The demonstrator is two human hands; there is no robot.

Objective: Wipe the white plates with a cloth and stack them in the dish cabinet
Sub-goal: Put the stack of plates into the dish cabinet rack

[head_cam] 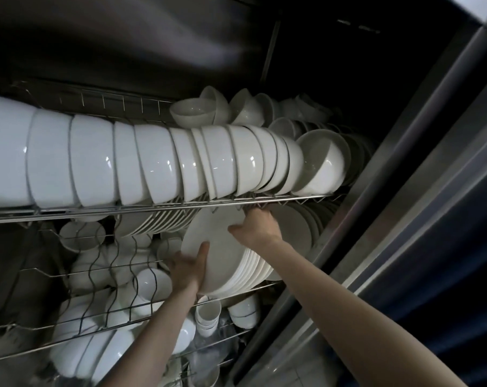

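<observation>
A stack of white plates (231, 263) stands on edge on the middle wire shelf (141, 317) of the dish cabinet, tilted to the right. My left hand (188, 268) grips the stack's lower left rim, thumb lying on the front plate's face. My right hand (257, 226) holds the upper right rim just under the upper rack's rail, thumb on the plate face and fingers behind the stack. No cloth is in view.
A long row of white bowls (141, 166) fills the upper rack (158, 209). More plates (158, 222) stand behind and to the right (301, 227). Small bowls and cups (209, 314) crowd the lower shelves. The steel door frame (398, 208) runs along the right.
</observation>
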